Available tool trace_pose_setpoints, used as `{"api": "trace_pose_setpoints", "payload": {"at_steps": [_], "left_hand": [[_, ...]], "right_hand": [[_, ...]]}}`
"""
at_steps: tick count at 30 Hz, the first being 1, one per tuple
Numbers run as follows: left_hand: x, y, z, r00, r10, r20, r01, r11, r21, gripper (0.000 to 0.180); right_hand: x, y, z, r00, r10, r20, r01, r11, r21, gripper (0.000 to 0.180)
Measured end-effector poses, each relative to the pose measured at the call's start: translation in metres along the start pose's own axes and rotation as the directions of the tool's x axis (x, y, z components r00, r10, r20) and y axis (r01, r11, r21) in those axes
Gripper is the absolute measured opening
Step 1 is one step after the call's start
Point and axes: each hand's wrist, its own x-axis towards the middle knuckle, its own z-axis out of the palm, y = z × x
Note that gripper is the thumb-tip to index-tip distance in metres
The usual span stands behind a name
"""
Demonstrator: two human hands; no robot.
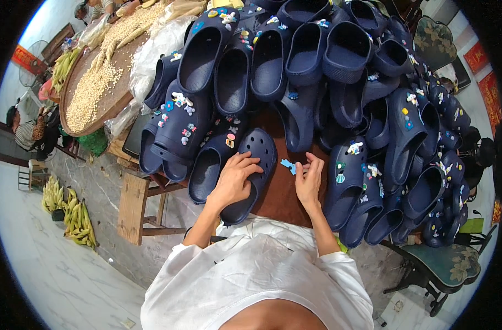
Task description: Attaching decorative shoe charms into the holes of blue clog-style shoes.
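A navy clog (260, 144) with bare holes in its upper lies in front of me, its toe pointing away. My left hand (240, 179) grips this clog, fingers bent across its upper. Just right of it, my right hand (310, 181) has its thumb and fingers curled at a small light-blue shoe charm (288, 165), which it seems to pinch at one end above the brown tabletop (281, 195). Left of my left hand sits a navy clog (205, 175) with colourful charms. More decorated clogs (344, 192) lie beside my right hand.
Piled navy clogs (347, 49) cover the table's far side and right. A wooden stool (133, 209) stands at the left, with corn cobs (78, 220) on the floor beyond. A round tray (69, 113) holds pale kernels. At the right is a patterned chair (449, 264). Other people sit far left.
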Motion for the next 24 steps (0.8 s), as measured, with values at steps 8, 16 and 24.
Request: {"api": "trace_pose_setpoints", "payload": {"at_steps": [8, 16, 24], "left_hand": [[0.042, 0.020, -0.003, 0.983, -0.092, -0.157, 0.026, 0.925, -0.380, 0.040], [0.095, -0.002, 0.048, 0.910, -0.349, -0.225, 0.183, 0.823, -0.538, 0.059], [0.108, -0.003, 0.065, 0.854, -0.519, -0.041, 0.301, 0.556, -0.775, 0.053]], "right_hand": [[0.032, -0.009, 0.012, 0.997, 0.076, -0.030, -0.069, 0.981, 0.182, 0.061], [0.030, -0.016, 0.007, 0.986, 0.165, 0.005, -0.165, 0.983, 0.084, 0.061], [-0.022, -0.018, -0.008, 0.986, 0.169, 0.015, -0.169, 0.978, 0.119, 0.057]]}}
